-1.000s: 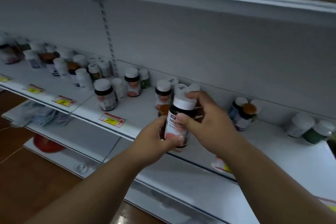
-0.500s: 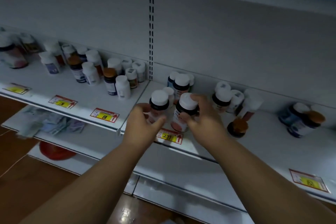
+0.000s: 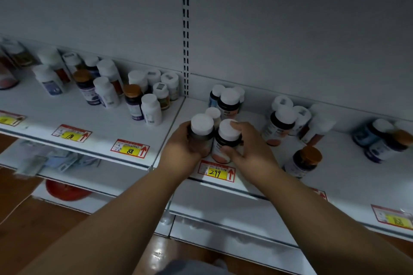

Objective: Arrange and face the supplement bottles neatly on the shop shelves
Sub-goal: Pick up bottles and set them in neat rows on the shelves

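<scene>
**Two bottles set side by side at the shelf front**

Head view: since half a second before, the left hand (image 3: 182,148) had closed fully round the white-capped dark bottle (image 3: 201,134) it had only been reaching, and that bottle now stood touching the pink-labelled bottle (image 3: 226,140) in the right hand (image 3: 248,147). A second before, the pink-labelled bottle had been held up in front of the shelf by both hands.

The left fingers were curled round the dark bottle's far side, mostly hidden. The right thumb pressed the pink label low down while the fingers (image 3: 237,126) curled over the white cap. Both bottles stood upright on the white shelf (image 3: 348,176), just behind the price tag marked 299 (image 3: 216,172) and right of the slotted upright (image 3: 186,40).

Behind them stood a small cluster of white-capped bottles (image 3: 228,100). To the right, well apart, an orange-capped bottle (image 3: 305,161) stood alone near the shelf front.
</scene>
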